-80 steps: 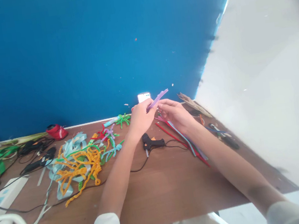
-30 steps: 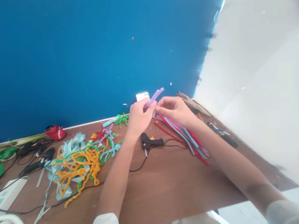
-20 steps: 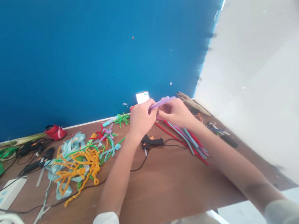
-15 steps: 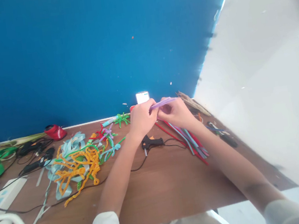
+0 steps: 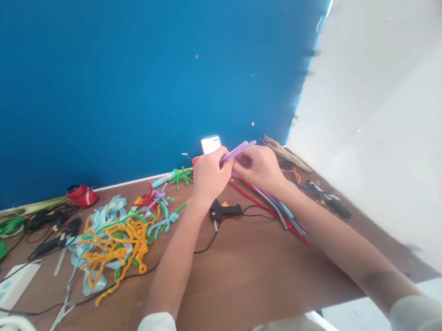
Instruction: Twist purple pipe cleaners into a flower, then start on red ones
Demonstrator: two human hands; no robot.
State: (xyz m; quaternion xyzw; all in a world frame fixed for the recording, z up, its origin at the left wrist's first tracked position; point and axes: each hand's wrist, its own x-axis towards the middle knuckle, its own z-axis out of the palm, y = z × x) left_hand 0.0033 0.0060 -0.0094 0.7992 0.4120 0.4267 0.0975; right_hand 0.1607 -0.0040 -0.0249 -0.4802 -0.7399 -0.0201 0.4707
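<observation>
Light purple pipe cleaners (image 5: 239, 150) stick out to the right from between the fingers of my left hand (image 5: 211, 175), which is closed on them. My right hand (image 5: 260, 165) is closed beside it, fingertips meeting the left hand's just below the purple strands. Whether the right fingers pinch a strand is hidden. Beneath the right wrist lies a bundle of red, blue and purple pipe cleaners (image 5: 279, 209). A black hot glue gun (image 5: 225, 210) rests on the table under the hands, its cord running off both ways. Behind the hands stands a lit phone (image 5: 210, 144).
Twisted orange pipe cleaners (image 5: 127, 240) and light blue ribbon (image 5: 109, 213) pile up at the left. A white power strip (image 5: 12, 285) and black cables lie further left. A green pipe-cleaner piece (image 5: 182, 177) sits near the blue wall. Dried stalks (image 5: 284, 151) lie at the back right.
The purple strands now fan apart slightly and point more upward at their right ends. My right hand has shifted a little; my left hand stays nearly still.
</observation>
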